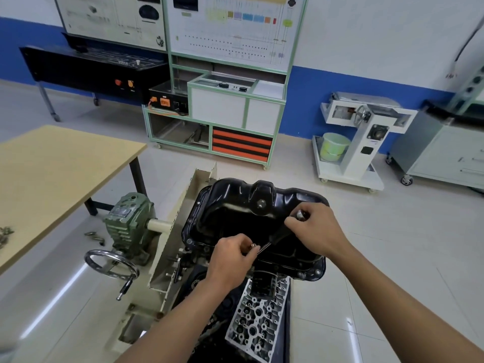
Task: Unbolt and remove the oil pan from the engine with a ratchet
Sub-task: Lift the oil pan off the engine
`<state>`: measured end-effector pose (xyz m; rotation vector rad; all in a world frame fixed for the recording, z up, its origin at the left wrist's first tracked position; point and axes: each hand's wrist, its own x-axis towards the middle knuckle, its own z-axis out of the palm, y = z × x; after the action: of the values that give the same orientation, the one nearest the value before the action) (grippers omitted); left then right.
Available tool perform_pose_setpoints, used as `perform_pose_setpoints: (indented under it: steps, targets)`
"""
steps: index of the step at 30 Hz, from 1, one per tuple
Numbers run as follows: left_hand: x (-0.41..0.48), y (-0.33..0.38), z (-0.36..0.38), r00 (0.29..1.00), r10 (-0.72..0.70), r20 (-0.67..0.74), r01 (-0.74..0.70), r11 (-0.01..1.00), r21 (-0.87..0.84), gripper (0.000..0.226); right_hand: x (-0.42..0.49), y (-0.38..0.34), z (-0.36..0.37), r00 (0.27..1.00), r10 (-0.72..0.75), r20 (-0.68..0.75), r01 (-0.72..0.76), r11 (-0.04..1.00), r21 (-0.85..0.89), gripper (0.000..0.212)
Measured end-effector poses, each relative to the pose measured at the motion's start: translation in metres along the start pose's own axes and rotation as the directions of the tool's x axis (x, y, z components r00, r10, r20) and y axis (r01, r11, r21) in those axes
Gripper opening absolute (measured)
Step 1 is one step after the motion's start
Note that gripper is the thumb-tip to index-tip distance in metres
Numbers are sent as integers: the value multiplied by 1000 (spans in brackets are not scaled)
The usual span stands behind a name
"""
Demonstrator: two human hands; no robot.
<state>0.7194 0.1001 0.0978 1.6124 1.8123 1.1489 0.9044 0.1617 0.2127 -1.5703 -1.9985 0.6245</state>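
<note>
No word, number or brand can be read anywhere in the frame. The white panel (110, 19) at upper left and the colour-blocked diagram board (235, 30) at upper centre both carry print, but it is too small and blurred to make out. Small white captions sit under the red and orange buttons on the black console (91, 72) at left, unreadable. The plate (121, 212) on top of the green gearbox at centre left is blurred, and so is the dark label (366, 150) on the white stand at right
</note>
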Motion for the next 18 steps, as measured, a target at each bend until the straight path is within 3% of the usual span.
perform_pose_setpoints:
  steps: [2,6,9,12,15,18]
  targets:
    - [6,1,-1,1000,-6,18,6,1000,-14,13,8,9,5,999,1,-36,-1,1000,8,24]
    - [16,-2,-10,992,-8,122,22,993,-113,11,11,23,16,988,-34,-150,30,999,-29,35]
    - [20,-2,-19,987,0,160,27,986,-164,18,10,27,21,991,-40,-125,41,999,3,30]
    - [22,1,-28,994,-17,112,38,982,-187,21,8,30,15,996,12,-87,-4,995,96,19]
    - [33,0,-41,995,-86,-45,74,970,-232,21,1,40,0,988,117,-100,-92,970,225,63]
    - [39,2,-43,981,-120,-151,78,963,-259,24,-7,58,-15,971,215,-100,-188,954,232,102]
